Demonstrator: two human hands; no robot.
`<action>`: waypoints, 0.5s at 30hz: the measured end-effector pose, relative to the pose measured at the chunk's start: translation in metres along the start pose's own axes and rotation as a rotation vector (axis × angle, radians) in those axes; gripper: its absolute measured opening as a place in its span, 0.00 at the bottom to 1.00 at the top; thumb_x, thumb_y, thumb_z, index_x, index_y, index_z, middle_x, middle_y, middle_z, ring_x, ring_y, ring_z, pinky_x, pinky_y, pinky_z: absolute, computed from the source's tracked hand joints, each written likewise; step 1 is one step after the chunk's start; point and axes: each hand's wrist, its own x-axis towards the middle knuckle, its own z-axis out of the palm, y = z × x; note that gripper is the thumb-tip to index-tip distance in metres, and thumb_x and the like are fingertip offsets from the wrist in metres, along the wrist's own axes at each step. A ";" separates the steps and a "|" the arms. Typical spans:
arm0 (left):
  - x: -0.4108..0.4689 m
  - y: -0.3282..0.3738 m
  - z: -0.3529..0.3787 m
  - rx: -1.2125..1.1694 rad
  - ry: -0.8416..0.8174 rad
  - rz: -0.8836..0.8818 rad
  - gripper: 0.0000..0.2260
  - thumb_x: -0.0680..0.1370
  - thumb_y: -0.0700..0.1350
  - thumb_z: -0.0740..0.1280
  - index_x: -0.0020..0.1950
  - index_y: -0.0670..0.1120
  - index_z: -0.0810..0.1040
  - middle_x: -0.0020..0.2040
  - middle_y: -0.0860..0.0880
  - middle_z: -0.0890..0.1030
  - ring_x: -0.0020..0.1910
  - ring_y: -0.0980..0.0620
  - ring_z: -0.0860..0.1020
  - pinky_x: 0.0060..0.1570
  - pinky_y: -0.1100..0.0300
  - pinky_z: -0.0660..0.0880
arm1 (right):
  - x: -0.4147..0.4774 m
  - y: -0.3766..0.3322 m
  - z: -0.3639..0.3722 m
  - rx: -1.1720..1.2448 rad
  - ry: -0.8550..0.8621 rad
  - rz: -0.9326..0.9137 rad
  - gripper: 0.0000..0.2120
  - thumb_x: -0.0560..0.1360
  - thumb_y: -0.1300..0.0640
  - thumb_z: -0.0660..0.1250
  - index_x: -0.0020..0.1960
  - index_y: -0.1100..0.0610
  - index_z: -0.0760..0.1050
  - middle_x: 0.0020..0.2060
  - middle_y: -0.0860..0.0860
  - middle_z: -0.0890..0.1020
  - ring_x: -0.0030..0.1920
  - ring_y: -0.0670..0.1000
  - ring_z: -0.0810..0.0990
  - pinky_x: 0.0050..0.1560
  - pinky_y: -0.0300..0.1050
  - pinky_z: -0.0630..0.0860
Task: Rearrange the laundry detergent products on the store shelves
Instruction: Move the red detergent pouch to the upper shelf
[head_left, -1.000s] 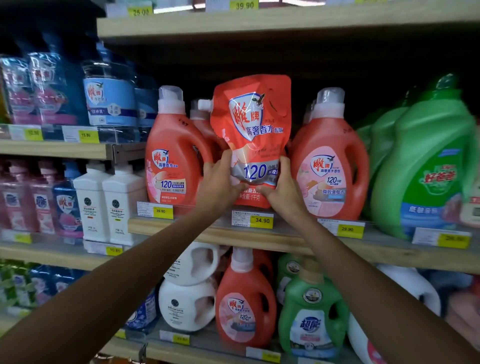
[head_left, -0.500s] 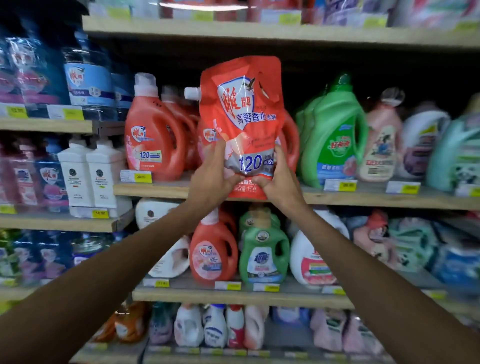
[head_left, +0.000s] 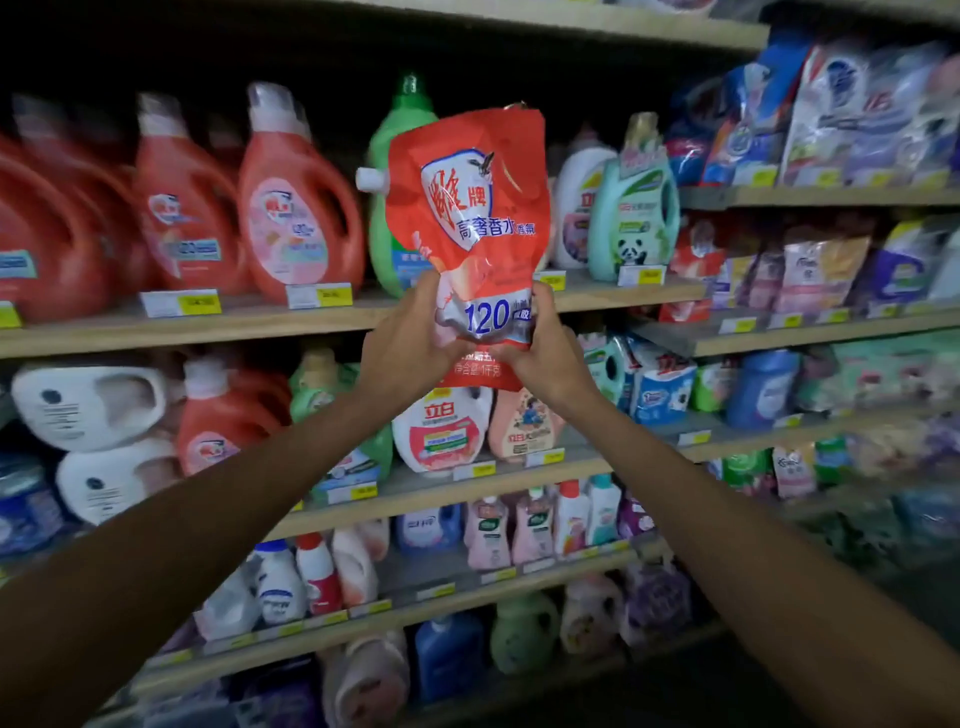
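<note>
I hold a red refill pouch of laundry detergent (head_left: 470, 218) upright in the air, in front of the shelves. It has a white spout at its upper left and "120" printed low on its face. My left hand (head_left: 410, 338) grips its lower left corner. My right hand (head_left: 545, 348) grips its lower right corner. Behind the pouch stands a green detergent jug (head_left: 397, 135), partly hidden. Red detergent jugs (head_left: 298, 218) line the wooden shelf (head_left: 208, 325) to the left.
To the right of the pouch stand a white bottle (head_left: 579, 208) and a pale green panda bottle (head_left: 634, 208). Bagged detergents (head_left: 852, 104) fill the right-hand shelves. Lower shelves carry white jugs (head_left: 88, 400), small bottles (head_left: 535, 525) and a white-and-red jug (head_left: 441, 426).
The pouch has come off the shelf and moved right along the aisle with both hands still on it. The view has swung right, so the red jugs now lie to the left.
</note>
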 end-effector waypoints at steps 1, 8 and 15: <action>0.003 0.015 0.019 -0.010 -0.004 -0.002 0.25 0.68 0.54 0.72 0.59 0.53 0.63 0.52 0.53 0.78 0.52 0.45 0.78 0.40 0.58 0.65 | 0.000 0.018 -0.017 0.006 0.005 0.012 0.31 0.69 0.54 0.72 0.66 0.45 0.60 0.55 0.48 0.82 0.56 0.56 0.80 0.53 0.56 0.77; 0.031 0.124 0.156 -0.068 -0.085 -0.008 0.22 0.68 0.53 0.71 0.57 0.55 0.65 0.56 0.52 0.78 0.53 0.47 0.78 0.43 0.55 0.71 | 0.006 0.139 -0.142 -0.047 0.022 0.090 0.30 0.70 0.53 0.72 0.65 0.45 0.59 0.57 0.49 0.81 0.54 0.58 0.80 0.51 0.58 0.78; 0.061 0.195 0.255 -0.073 -0.129 -0.008 0.23 0.70 0.54 0.71 0.61 0.53 0.66 0.57 0.52 0.79 0.56 0.49 0.78 0.46 0.54 0.74 | 0.024 0.225 -0.229 -0.069 0.022 0.119 0.30 0.71 0.54 0.72 0.67 0.49 0.60 0.57 0.52 0.81 0.55 0.59 0.80 0.53 0.59 0.77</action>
